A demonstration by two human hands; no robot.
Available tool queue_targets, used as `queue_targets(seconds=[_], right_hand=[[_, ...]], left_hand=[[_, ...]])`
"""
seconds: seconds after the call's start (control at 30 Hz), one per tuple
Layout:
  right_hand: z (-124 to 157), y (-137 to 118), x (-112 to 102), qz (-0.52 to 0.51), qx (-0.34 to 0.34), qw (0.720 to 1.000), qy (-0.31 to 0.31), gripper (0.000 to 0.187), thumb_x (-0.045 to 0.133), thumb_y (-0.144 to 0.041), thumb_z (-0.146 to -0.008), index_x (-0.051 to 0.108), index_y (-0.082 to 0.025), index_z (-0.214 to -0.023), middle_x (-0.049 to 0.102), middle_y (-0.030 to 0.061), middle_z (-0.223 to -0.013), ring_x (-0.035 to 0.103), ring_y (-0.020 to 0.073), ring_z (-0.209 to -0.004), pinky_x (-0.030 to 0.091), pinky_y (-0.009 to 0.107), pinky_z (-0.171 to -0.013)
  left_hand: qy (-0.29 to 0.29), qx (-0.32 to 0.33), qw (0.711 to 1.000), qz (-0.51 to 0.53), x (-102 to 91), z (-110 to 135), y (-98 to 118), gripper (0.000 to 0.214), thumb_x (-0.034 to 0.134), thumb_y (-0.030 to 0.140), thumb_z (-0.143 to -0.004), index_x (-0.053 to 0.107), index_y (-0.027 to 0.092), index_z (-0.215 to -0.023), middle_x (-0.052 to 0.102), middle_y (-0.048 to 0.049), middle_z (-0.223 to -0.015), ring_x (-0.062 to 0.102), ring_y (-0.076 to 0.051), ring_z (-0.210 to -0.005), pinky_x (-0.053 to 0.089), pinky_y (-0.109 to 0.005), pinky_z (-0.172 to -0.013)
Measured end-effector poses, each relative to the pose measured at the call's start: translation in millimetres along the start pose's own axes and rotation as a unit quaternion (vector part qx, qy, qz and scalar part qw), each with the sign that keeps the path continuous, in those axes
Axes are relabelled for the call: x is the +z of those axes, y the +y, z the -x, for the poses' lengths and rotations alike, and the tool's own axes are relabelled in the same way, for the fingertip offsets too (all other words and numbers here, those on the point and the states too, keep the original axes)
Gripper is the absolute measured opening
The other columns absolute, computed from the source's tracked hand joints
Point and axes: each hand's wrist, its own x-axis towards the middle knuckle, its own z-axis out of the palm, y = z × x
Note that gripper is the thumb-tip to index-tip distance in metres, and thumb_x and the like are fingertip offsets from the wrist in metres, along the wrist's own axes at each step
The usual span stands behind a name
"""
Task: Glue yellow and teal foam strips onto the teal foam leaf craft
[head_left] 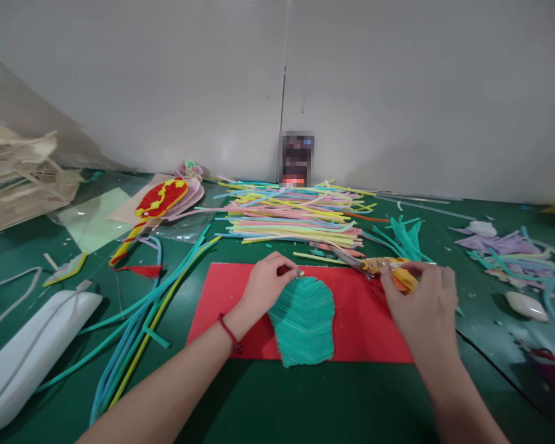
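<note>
A teal leaf shape [305, 320] made of pipe-cleaner strips lies on a red sheet [365, 320] on the green table. My left hand [266, 283] pinches the leaf's top tip, fingers closed on it. My right hand [420, 302] is closed on the orange-handled scissors [379, 266] at the sheet's upper right edge, blades pointing left toward the pile of strips.
A heap of pastel pipe cleaners [296, 216] lies behind the sheet. Long teal and yellow strips [139, 320] trail left. A white device [32, 351] sits at left, a red and yellow fan [160, 200] behind it, purple scraps [509, 246] at right.
</note>
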Motion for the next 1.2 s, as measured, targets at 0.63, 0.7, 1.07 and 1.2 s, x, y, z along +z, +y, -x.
queue_targets(seconds=[0.63,0.7,1.07,1.2], right_hand=[[16,-17,7,-0.092,-0.101,0.99,-0.033,0.015,0.049,-0.033,-0.083,0.052,-0.019,-0.088,0.053,0.0103,-0.09,0.055,0.026,-0.092,0.047,0.04,-0.076],[17,-17,7,-0.096,-0.097,0.99,-0.039,0.016,0.049,-0.034,-0.083,0.052,-0.019,-0.088,0.053,0.0097,-0.089,0.055,0.0252,-0.09,0.048,0.04,-0.077],[17,-15,8,-0.092,-0.118,0.988,-0.044,0.015,0.049,-0.03,-0.084,0.056,-0.018,-0.089,0.053,0.0091,-0.088,0.056,0.024,-0.088,0.047,0.04,-0.079],[20,-20,11,-0.148,-0.168,0.974,-0.037,0.013,0.047,-0.025,-0.088,0.058,-0.019,-0.086,0.058,0.0056,-0.08,0.057,0.0192,-0.078,0.049,0.034,-0.075]], left_hand=[[-0.052,-0.003,0.998,-0.025,-8.0,-2,7,0.01,0.062,0.016,-0.076,0.066,0.021,-0.069,0.065,-0.0011,-0.077,0.061,-0.016,-0.075,0.045,-0.027,-0.065],[-0.053,-0.004,0.998,-0.03,-8.1,-1,7,0.01,0.062,0.015,-0.076,0.065,0.02,-0.069,0.065,-0.0009,-0.077,0.061,-0.016,-0.075,0.045,-0.027,-0.065],[-0.048,-0.019,0.998,0.023,-7.8,-1,10,0.005,0.061,0.015,-0.075,0.064,0.019,-0.076,0.065,-0.0009,-0.078,0.061,-0.015,-0.071,0.047,-0.026,-0.064],[-0.029,-0.011,1.0,0.006,-7.5,-3,5,0.01,0.056,0.018,-0.081,0.064,0.019,-0.075,0.067,-0.0014,-0.081,0.062,-0.016,-0.077,0.047,-0.027,-0.069]])
